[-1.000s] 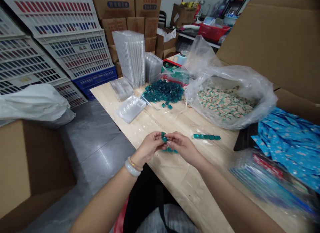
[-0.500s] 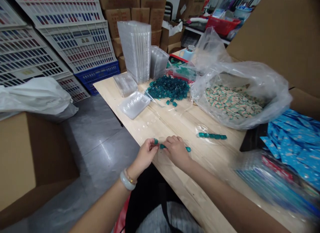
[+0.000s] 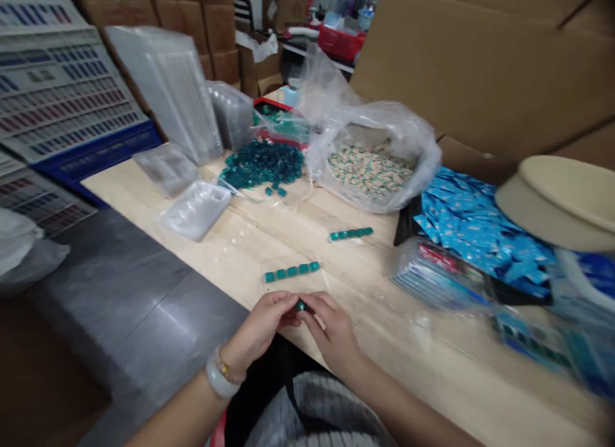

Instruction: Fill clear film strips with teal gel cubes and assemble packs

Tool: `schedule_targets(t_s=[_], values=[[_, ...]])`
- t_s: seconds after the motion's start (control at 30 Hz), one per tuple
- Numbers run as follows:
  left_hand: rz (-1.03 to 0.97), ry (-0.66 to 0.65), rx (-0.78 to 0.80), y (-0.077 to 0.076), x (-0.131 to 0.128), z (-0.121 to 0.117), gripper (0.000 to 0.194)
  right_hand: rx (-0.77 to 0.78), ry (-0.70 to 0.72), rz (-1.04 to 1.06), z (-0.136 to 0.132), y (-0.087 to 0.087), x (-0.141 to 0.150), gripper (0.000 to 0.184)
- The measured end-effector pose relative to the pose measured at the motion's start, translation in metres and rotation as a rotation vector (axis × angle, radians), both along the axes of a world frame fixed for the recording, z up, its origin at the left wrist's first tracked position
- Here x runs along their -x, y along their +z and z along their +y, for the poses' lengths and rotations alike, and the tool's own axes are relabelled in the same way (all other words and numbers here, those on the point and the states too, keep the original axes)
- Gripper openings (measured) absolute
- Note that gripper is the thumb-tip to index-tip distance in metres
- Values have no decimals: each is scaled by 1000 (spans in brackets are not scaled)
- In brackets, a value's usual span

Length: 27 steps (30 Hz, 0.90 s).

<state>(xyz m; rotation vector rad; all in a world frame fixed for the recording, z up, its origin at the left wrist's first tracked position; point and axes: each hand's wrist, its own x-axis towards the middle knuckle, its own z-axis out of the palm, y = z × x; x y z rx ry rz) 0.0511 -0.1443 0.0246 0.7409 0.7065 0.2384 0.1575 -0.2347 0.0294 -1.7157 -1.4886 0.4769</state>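
My left hand point(image 3: 262, 325) and my right hand point(image 3: 330, 328) meet at the near edge of the wooden table point(image 3: 336, 242), and both pinch one small teal wrapped candy point(image 3: 300, 305) between their fingertips. Just beyond them a row of teal candies point(image 3: 291, 271) lies in a line on clear film. A second such row point(image 3: 350, 234) lies farther right. A heap of loose teal candies point(image 3: 262, 164) sits at the back of the table. A white bangle is on my left wrist.
A clear bag of pale candies point(image 3: 372, 168) stands behind the rows. Stacked clear plastic trays point(image 3: 168, 88) and loose trays point(image 3: 195, 209) are at left. Blue sachets point(image 3: 473, 226), a beige bowl point(image 3: 557, 200) and cardboard boxes point(image 3: 480, 63) fill the right side.
The hands left a row of teal candies on the table and drew back to the near edge with one candy. The camera view swung right, showing a beige bowl.
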Motion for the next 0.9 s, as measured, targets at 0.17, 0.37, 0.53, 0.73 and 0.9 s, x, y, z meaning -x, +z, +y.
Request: schedule_targets(t_s=[0.17, 0.37, 0.53, 0.73, 0.9], values=[[144, -100, -277, -2, -52, -18, 19, -3, -303, -100, -52, -4, -38, 20], [35, 17, -701, 24, -111, 15, 20, 289, -397, -316, -65, -12, -112, 22], [38, 34, -920, 35, -113, 34, 27, 517, -243, -399, -44, -22, -122, 21], [314, 81, -1249, 32, -125, 131, 22, 356, -320, -299, -45, -45, -123, 21], [718, 120, -1484, 28, -145, 264, 34, 306, -269, -200, -39, -43, -125, 18]])
